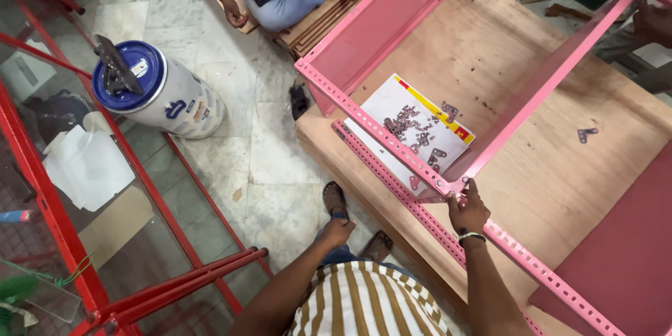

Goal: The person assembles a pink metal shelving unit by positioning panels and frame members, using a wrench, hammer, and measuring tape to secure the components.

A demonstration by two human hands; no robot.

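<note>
Pink slotted rail [378, 133] under right hand [467, 211], brackets [413, 129] beside (loose)

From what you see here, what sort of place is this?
Probably a workshop floor where metal racks are assembled. A pink slotted-angle frame lies on plywood sheets, small metal brackets sit on a white card, and red frames stand nearby. The right hand grips a corner.
</note>
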